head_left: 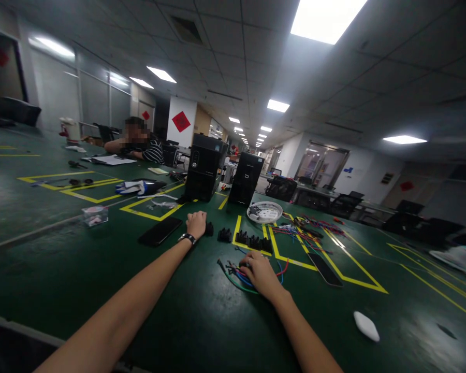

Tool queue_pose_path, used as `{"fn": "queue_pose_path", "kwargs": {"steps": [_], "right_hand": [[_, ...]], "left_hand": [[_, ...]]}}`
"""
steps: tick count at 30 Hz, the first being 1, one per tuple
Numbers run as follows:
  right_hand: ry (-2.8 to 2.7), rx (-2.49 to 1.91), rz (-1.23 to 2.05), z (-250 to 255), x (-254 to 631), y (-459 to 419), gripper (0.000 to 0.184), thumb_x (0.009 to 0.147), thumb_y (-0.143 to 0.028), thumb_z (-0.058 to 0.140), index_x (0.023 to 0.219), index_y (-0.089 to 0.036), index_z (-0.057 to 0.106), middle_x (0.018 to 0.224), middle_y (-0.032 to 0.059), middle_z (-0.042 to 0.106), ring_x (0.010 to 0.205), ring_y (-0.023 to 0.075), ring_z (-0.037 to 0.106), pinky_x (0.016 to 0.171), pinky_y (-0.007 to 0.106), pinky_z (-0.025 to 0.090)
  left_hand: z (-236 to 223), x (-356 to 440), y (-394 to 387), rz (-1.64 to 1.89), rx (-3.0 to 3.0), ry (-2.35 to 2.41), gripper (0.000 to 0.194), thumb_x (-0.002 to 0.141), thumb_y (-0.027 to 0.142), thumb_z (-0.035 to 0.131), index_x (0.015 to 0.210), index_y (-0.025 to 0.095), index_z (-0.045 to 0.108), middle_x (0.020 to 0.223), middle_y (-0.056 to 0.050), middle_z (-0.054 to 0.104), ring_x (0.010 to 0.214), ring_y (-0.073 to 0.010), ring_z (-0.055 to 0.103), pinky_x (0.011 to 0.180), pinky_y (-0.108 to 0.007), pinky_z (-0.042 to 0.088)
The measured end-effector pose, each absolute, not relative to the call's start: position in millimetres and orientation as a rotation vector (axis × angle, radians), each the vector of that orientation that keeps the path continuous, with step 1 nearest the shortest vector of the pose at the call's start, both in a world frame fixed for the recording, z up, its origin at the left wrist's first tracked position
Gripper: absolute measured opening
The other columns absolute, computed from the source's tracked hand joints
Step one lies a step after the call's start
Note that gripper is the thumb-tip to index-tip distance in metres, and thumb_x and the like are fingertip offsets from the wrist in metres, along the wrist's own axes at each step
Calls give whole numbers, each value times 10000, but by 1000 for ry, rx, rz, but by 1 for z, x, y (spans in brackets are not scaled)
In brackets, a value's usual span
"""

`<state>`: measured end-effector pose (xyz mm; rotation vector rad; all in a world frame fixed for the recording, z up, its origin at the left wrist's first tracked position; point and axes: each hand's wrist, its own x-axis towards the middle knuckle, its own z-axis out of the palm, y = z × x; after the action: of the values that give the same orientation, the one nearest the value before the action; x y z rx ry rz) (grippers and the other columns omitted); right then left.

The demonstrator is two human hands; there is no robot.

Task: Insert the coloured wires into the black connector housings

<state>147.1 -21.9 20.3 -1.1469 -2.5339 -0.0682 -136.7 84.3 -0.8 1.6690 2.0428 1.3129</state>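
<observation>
The left hand (pixel 196 225), a dark watch (pixel 187 238) on its wrist, rests with its fingers curled in narrow beside a small black block (pixel 209 229), toward the middle of the green tabletop (pixel 171 321); whether the fingers grip the block cannot be told. The right hand (pixel 258 269) bends its fingers over a loose bundle of blue, green and red wires (pixel 244 280), which lies nearer the tabletop's near edge than the blocks do; its fingertips are partly hidden, so I cannot tell whether it pinches any wire. Another black block (pixel 224 235) stands between the left hand's block and a row of black blocks (pixel 253 242). Just left of the left hand lies a black phone (pixel 160 231). Toward the tabletop's far edge stand two black computer towers (pixel 204 168), with a round white basket (pixel 279 210) nearer and to the right, beside a tangle of coloured cables (pixel 310 230). A dark flat slab (pixel 325 269) and a white rounded object (pixel 366 326) lie toward the tabletop's right edge. Another person in a striped sleeve (pixel 155 150) leans at the far left side.
</observation>
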Motion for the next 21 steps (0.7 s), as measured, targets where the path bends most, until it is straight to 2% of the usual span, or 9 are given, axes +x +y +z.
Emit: {"fn": "queue_pose_path", "kwargs": {"steps": [3, 6, 10, 15, 18, 21], "right_hand": [[-2557, -1130, 0, 22, 144, -25, 108, 879, -222, 558, 891, -224, 665, 978, 43, 613, 918, 189, 571, 793, 291, 407], [-2566, -1153, -13, 22, 141, -29, 117, 880, -181, 512, 862, -200, 626, 956, 47, 614, 882, 182, 580, 756, 280, 399], [-2509, -1241, -109, 26, 138, -33, 109, 881, -165, 473, 872, -183, 581, 908, 63, 629, 868, 210, 586, 740, 299, 393], [-2242, -1222, -68, 33, 140, -32, 181, 939, -180, 360, 931, -169, 540, 816, 70, 631, 797, 209, 612, 735, 303, 430], [-2128, -1100, 13, 35, 140, -35, 197, 949, -205, 357, 986, -169, 546, 874, 76, 649, 826, 206, 627, 752, 302, 454], [-2101, -980, 62, 35, 135, -44, 203, 943, -218, 391, 1018, -171, 573, 941, 80, 666, 874, 203, 634, 803, 312, 464]], "left_hand": [[5, -125, 75, 1315, 1879, 1988, 393, 929, 411, 356, 1196, 199, 552, 1307, -119, 539, 1240, -282, 375, 977, -430, 316], [6, -108, 66, 1100, 2329, 1708, 418, 845, 469, 529, 1189, 233, 566, 1243, -84, 588, 1212, -271, 407, 995, -413, 296], [4, -93, 61, 878, 2609, 1516, 495, 769, 420, 645, 1192, 178, 554, 1145, -135, 613, 1140, -300, 469, 987, -458, 290], [8, -94, 41, 1058, 2450, 1494, 610, 643, 373, 752, 1177, 162, 546, 1138, -122, 551, 1078, -276, 508, 947, -404, 385], [9, -90, 13, 1294, 2072, 1370, 575, 629, 316, 758, 1147, 169, 557, 1111, -94, 541, 1023, -233, 544, 965, -377, 401], [10, -77, -18, 1363, 1717, 1165, 549, 653, 284, 745, 1149, 173, 539, 1082, -77, 584, 1012, -215, 570, 944, -366, 424]]}}
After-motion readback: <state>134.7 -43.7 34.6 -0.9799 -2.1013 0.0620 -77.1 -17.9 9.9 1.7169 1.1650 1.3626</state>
